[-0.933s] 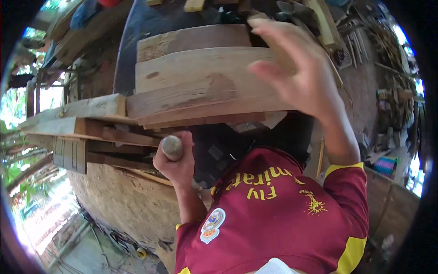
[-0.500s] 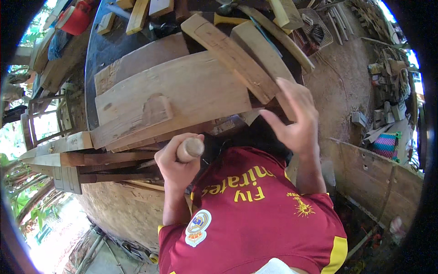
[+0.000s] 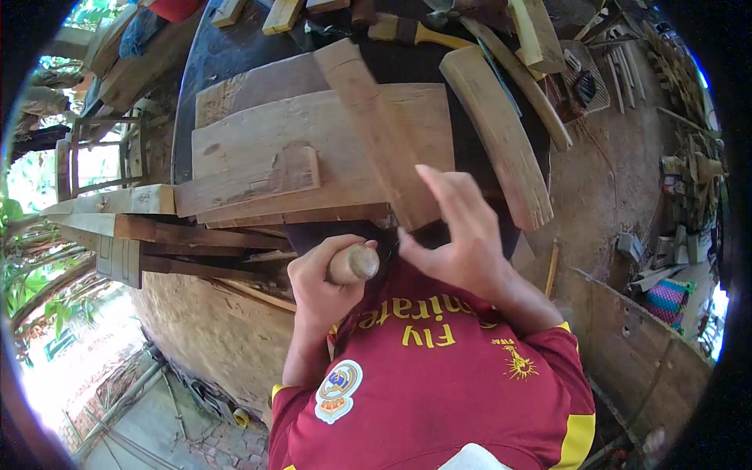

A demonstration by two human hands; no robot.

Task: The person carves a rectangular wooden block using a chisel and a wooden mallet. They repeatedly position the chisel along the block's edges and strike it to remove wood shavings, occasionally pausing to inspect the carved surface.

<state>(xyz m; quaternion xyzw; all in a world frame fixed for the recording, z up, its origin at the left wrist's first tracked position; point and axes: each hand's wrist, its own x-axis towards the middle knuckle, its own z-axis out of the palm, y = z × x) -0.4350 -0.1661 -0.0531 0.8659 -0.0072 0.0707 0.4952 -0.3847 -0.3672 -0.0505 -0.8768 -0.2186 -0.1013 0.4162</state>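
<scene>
A round wooden handle (image 3: pixel 356 263) is wrapped in the fingers of my left hand (image 3: pixel 317 282), its blunt end pointing up; whatever lies below the handle is hidden. My right hand (image 3: pixel 466 243) is open, with thumb and fingers apart around the near end of a wooden block (image 3: pixel 376 133). I cannot tell whether it touches the block. That block is smeared by motion and lies slantwise across a wide flat board (image 3: pixel 266 141). A small wood piece (image 3: pixel 296 168) lies on the board's near left part.
A curved wood piece (image 3: pixel 497 133) lies to the right, with a paintbrush (image 3: pixel 419 33) behind it. Long timbers (image 3: pixel 117 202) stick out at the left. More offcuts (image 3: pixel 283 14) lie on the dark table (image 3: pixel 188 102). A plank panel (image 3: pixel 642 345) stands at the lower right.
The wooden block has swung, its near end shifting left and toward me. My right hand has moved left and down to that end. My left hand keeps the handle, now tilted more rightward. The view has shifted.
</scene>
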